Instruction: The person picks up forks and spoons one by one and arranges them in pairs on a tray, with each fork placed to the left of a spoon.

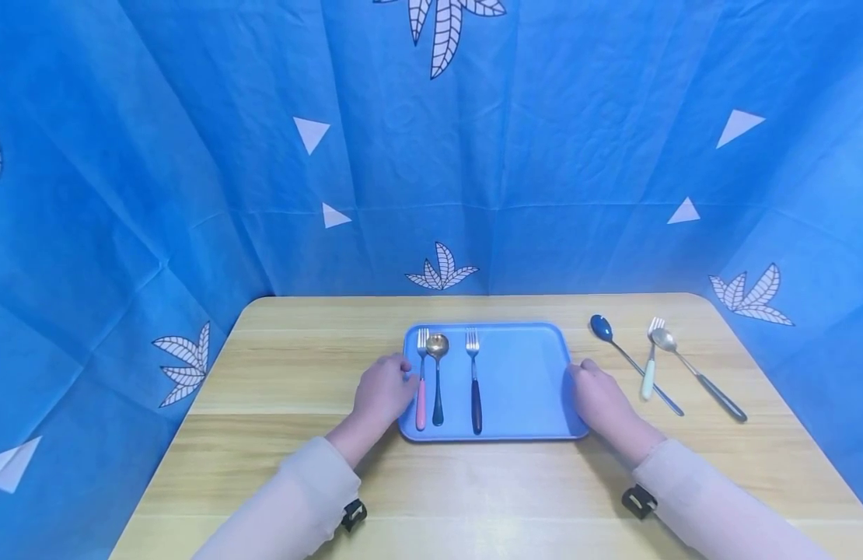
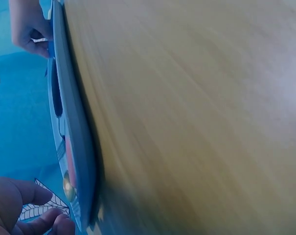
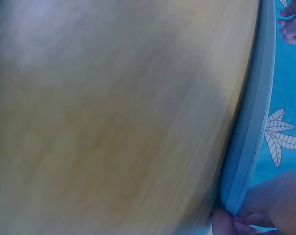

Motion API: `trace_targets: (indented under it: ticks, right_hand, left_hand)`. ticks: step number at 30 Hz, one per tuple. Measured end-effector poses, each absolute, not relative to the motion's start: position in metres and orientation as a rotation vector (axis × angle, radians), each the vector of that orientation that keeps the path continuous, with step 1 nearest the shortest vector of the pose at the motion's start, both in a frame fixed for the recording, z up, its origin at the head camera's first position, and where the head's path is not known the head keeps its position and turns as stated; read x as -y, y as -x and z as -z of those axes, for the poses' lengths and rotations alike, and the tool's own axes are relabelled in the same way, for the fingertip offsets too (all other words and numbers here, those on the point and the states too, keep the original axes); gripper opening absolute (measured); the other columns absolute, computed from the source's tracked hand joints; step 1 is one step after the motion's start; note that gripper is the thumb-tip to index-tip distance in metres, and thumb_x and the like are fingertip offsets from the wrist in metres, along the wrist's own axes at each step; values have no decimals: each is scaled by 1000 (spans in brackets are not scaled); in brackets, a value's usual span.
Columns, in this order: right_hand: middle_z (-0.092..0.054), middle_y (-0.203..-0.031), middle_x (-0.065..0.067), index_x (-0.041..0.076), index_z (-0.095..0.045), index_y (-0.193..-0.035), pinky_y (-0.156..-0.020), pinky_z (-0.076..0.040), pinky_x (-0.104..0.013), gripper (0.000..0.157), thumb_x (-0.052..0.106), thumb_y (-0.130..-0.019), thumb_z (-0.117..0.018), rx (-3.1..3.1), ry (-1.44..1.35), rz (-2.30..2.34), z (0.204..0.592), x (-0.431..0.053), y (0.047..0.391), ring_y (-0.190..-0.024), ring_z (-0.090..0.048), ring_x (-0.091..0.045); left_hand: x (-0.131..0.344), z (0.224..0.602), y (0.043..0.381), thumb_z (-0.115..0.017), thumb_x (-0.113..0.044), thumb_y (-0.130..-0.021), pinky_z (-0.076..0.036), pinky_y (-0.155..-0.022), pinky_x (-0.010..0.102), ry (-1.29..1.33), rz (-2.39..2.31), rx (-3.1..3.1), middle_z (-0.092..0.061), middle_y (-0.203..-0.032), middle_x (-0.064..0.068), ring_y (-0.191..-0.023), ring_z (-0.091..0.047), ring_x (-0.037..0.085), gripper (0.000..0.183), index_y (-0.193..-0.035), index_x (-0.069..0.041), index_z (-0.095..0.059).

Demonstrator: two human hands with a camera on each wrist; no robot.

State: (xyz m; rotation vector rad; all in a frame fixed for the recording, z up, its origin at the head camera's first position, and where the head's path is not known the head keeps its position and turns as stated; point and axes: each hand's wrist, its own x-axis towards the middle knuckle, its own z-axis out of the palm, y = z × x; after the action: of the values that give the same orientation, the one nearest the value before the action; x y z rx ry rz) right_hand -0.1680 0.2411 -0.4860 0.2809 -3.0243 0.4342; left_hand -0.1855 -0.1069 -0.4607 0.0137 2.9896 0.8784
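Observation:
A blue tray [image 1: 525, 381] lies on the wooden table. My right hand [image 1: 602, 400] grips its right rim, thumb and fingers around the edge [image 3: 245, 161] in the right wrist view. At the left rim is my left hand [image 1: 382, 393], its fingers loosely bent; in the left wrist view a gap shows between its thumb [image 2: 35, 192] and fingers. Inside the tray, a pink-handled fork [image 1: 421, 389] lies beside a round-bowled spoon [image 1: 438, 381] with a dark green handle. A dark-handled fork [image 1: 476, 389] lies to their right.
Right of the tray, a dark blue spoon [image 1: 620, 348] crosses with a mint-handled fork [image 1: 648, 377]. A grey-handled spoon [image 1: 700, 377] lies close by, its bowl near the fork. A blue patterned curtain [image 1: 487, 155] hangs around the wooden table [image 1: 298, 365].

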Motion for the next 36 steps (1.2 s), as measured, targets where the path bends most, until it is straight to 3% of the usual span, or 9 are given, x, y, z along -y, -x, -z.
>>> trace_targets:
  ticks: [6, 14, 23, 36]
  right_hand:
    - [-50, -80, -15, -12, -62, -102, -57, -55, -40, 18, -8, -92, -49, 3030, -278, -433, 486, -240, 168, -61, -56, -26]
    - [-52, -82, -17, -12, -62, -103, -57, -56, -40, 18, -9, -91, -49, 3037, -279, -431, 485, -240, 169, -62, -57, -27]
    - [-51, -81, -16, -12, -63, -101, -58, -56, -40, 17, -10, -90, -50, 3023, -291, -427, 486, -240, 168, -62, -57, -25]
    - [-52, -81, -16, -12, -63, -101, -57, -56, -38, 17, -9, -91, -50, 3026, -291, -422, 484, -239, 167, -61, -56, -25]
  left_hand:
    - [115, 463, 186, -66, -19, -93, -55, -70, 36, 61, -870, -2965, -65, -100, 9, -80, -61, 21, 25, -113, -3, -66]
    - [119, 471, 189, -67, -20, -93, -56, -80, 44, 74, -815, -2969, -67, -106, 14, -92, -66, 30, 32, -117, 0, -64]
    - [119, 478, 191, -67, -15, -91, -53, -67, 37, 43, -823, -2934, -62, -84, 6, -74, -59, 22, 21, -106, 0, -64]
    - [113, 478, 192, -65, -8, -89, -50, -63, 35, 59, -855, -2923, -60, -78, 6, -71, -57, 22, 11, -97, 0, -64]
